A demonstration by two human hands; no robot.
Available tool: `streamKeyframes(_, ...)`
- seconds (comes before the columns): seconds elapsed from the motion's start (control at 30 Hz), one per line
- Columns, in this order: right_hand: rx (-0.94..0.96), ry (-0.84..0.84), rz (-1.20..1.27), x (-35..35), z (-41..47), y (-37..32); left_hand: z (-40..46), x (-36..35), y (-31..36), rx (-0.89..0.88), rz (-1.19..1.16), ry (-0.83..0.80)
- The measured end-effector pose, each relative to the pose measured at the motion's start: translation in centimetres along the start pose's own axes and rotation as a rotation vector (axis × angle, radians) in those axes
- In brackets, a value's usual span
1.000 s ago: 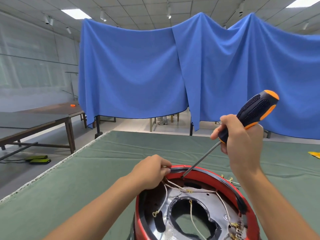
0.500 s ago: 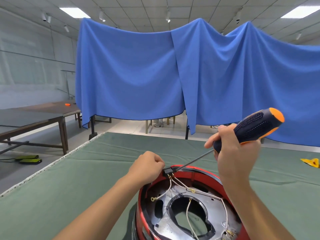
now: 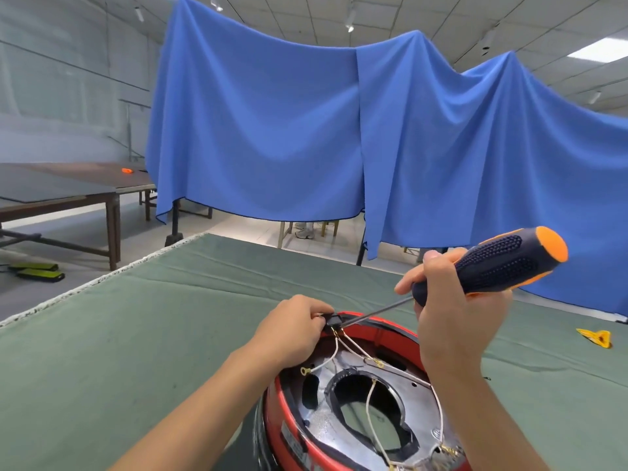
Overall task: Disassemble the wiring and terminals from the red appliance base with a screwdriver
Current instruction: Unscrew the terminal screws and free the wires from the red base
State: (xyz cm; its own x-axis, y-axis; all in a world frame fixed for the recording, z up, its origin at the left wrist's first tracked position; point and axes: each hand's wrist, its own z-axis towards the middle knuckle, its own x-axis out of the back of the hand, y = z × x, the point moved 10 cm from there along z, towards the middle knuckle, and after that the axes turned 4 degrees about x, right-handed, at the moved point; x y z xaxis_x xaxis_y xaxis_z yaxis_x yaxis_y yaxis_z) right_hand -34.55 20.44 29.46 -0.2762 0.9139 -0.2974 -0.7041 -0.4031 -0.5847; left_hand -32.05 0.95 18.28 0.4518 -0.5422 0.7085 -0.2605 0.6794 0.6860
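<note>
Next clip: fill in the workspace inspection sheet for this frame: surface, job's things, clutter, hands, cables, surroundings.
Surface: green cloth-covered table, creased.
Job's things: red appliance base at the near edge, metal plate inside; screwdriver tip at a small black connector block on the rim.
Clutter: yellow scrap on the cloth, far right.
Hands: left hand pinches the block; right hand grips the screwdriver handle.
Cables: white wires with brass ring terminals run from the block across the plate.
Surroundings: blue drape; dark tables at left.
</note>
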Motion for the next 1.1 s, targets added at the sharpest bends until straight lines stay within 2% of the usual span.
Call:
streamKeyframes(0.33, 0.031, -0.022, -0.024, -0.3, -0.3, -0.2, -0.2, 0.0, -0.2, 0.046, -0.006, -0.005)
streamKeyframes(0.63, 0.039, -0.081, -0.148, -1.1, -1.6, -1.1, -1.2, 0.8, -1.0, 0.217, 0.042, 0.120)
streamKeyframes(0.83, 0.030, -0.063, -0.177, -0.8, -3.1, -1.6, -2.0, 1.2, -0.3, 0.239, 0.088, 0.123)
streamKeyframes(0.97, 0.067, -0.050, -0.214, -1.1, -3.3, -1.9, -2.4, 1.5, -0.4, 0.219, 0.070, 0.140)
streamKeyframes(1.1, 0.184, -0.045, -0.347, -2.0, -2.9, -2.8, -2.7, 1.5, -0.6, 0.217, 0.047, 0.166)
